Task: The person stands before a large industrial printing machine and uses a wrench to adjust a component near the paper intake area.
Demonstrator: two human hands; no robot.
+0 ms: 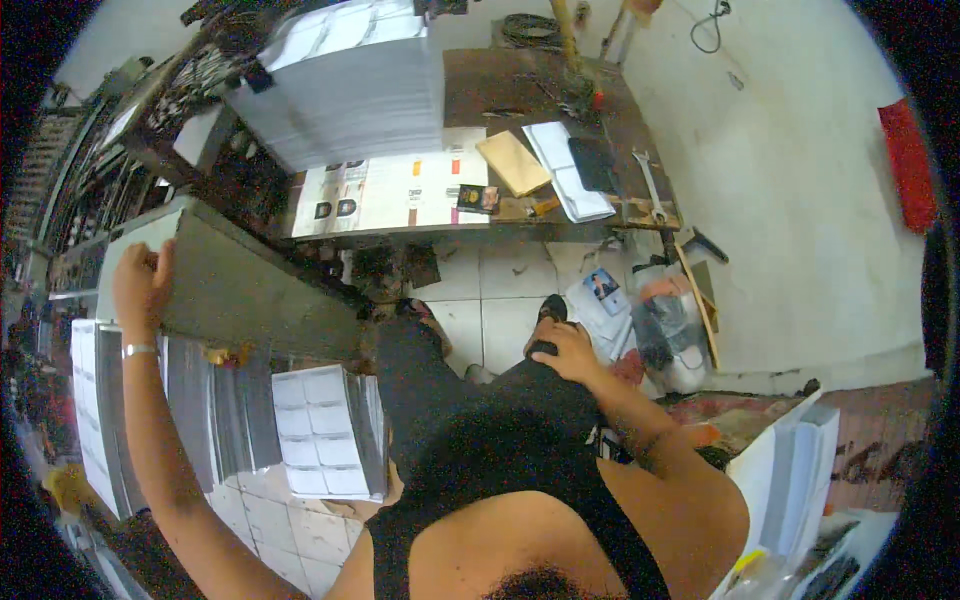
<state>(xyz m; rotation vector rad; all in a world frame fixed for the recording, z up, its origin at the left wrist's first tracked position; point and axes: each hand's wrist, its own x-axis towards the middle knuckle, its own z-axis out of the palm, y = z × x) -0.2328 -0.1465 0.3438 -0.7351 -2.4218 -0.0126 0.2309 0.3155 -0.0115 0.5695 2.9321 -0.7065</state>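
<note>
My left hand (145,285) is raised at the far left, its fingers curled over the pale top edge of a grey metal cabinet or machine panel (250,275). Whether anything is inside those fingers is hidden. A light band (138,349) circles the left wrist. My right hand (565,354) lies on my right knee, fingers apart, over the dark trousers (470,410). A small dark patch shows by its fingertips, too small to name.
A tall stack of printed sheets (350,95) stands on the dark table (490,85). Near it lie a yellow envelope (513,163), white papers (565,185) and a wrench (650,187). More sheet stacks (320,430) are at lower left. A clear plastic bag (672,330) sits by the wall.
</note>
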